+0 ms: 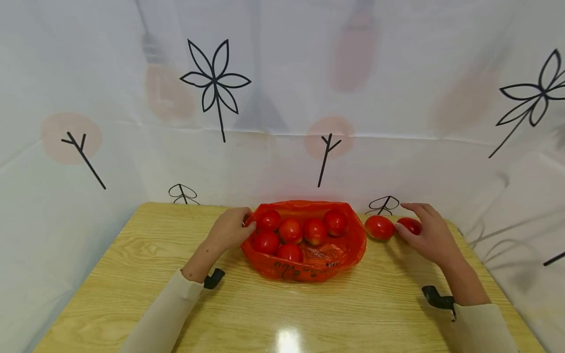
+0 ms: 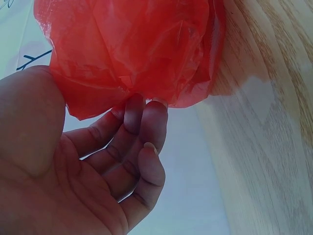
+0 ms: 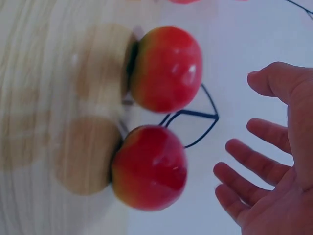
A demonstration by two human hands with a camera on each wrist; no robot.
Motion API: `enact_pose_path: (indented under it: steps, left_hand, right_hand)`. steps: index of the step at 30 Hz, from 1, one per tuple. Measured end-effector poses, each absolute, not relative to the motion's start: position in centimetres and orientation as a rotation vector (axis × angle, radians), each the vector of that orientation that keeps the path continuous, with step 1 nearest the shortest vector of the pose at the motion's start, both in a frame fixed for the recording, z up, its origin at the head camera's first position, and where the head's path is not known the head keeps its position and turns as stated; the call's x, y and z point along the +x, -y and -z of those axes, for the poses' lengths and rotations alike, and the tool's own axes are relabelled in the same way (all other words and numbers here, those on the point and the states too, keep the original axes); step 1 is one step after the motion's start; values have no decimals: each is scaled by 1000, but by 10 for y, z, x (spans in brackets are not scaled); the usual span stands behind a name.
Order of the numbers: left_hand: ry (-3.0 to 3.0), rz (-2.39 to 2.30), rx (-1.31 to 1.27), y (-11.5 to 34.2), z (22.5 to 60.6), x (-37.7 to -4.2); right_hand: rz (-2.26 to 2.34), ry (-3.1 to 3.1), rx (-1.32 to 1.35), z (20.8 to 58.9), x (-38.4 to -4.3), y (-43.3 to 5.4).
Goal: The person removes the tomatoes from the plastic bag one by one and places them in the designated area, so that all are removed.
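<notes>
A red plastic bag sits with its mouth wide and several red tomatoes inside. My left hand pinches the bag's left rim between thumb and fingers; in the left wrist view the fingertips meet the thin red plastic. To the right of the bag, two more tomatoes lie side by side on the table, one nearer the bag and one farther right. Around the farther one hovers my right hand, thumb and fingers spread. The right wrist view shows that hand apart from both tomatoes.
The wooden table reaches back to a pale cloth printed with black plant drawings and pinkish shapes, which also hangs along both sides. The bag and tomatoes are close to the table's back edge.
</notes>
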State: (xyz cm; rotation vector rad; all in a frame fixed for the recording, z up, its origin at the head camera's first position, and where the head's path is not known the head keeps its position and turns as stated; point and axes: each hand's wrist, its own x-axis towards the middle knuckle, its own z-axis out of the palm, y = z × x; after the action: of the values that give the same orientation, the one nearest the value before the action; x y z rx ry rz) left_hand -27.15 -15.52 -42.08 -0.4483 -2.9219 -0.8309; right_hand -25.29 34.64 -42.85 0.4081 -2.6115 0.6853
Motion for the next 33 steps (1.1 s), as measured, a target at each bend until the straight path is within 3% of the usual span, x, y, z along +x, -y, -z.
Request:
enact_pose_path:
  steps: [33]
  left_hand:
    - [2932, 833, -442, 154, 421, -272]
  right_hand:
    - [-706, 2508, 670, 407, -237, -274]
